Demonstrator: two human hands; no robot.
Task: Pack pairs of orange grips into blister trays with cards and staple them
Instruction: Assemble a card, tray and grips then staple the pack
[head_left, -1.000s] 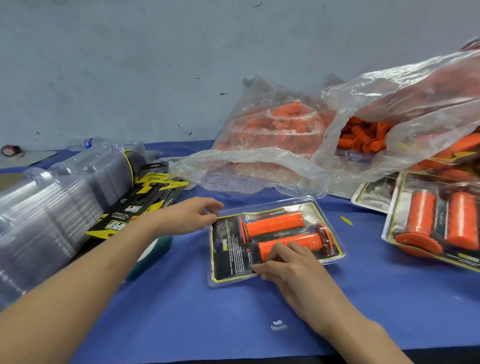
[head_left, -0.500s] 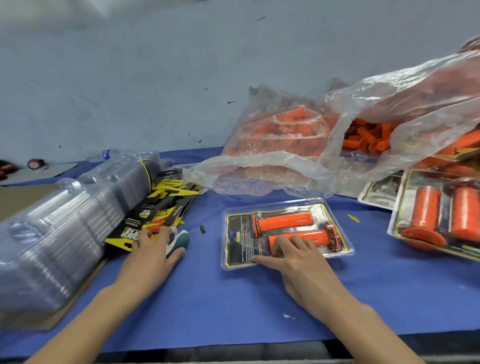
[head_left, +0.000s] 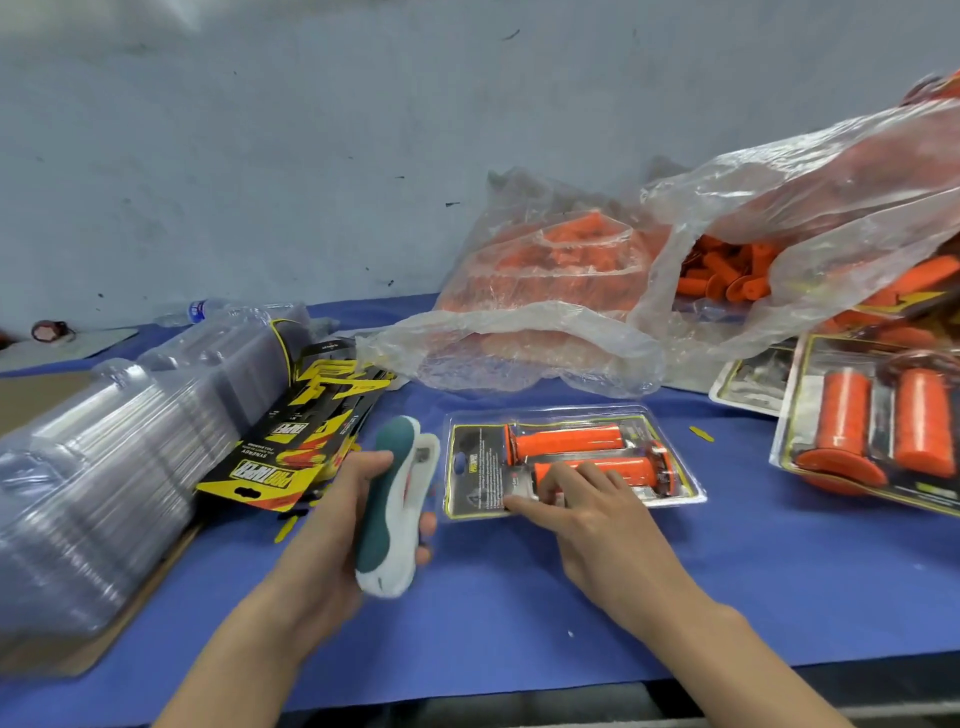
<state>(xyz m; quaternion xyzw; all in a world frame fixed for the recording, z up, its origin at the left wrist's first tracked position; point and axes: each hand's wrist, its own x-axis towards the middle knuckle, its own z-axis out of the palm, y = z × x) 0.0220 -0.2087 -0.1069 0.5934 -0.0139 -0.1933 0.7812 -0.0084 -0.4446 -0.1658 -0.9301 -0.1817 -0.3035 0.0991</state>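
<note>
- Fingers (head_left: 426, 521) of my left hand (head_left: 332, 535) are wrapped round the teal-and-white plastic stapler (head_left: 395, 509), held up off the blue surface (head_left: 519, 623) just left of the pack.
- Right hand (head_left: 597, 525) lies flat, fingers straight and spread, pressing on the near side of the clear plastic blister tray (head_left: 688, 496) and gripping nothing.
- That tray sits on the surface in front of me, between the stapler and the finished packs (head_left: 872, 431) at right.
- Inside it, two orange tubular grips (head_left: 563, 439) lie side by side over a black card with a yellow border (head_left: 475, 467).
- Filling looks done — stapling is the step in hand, I reckon.
- Next, I should nose the stapler onto the tray's flat rim, clear of the grips, while my right hand pins the layers together.
</note>
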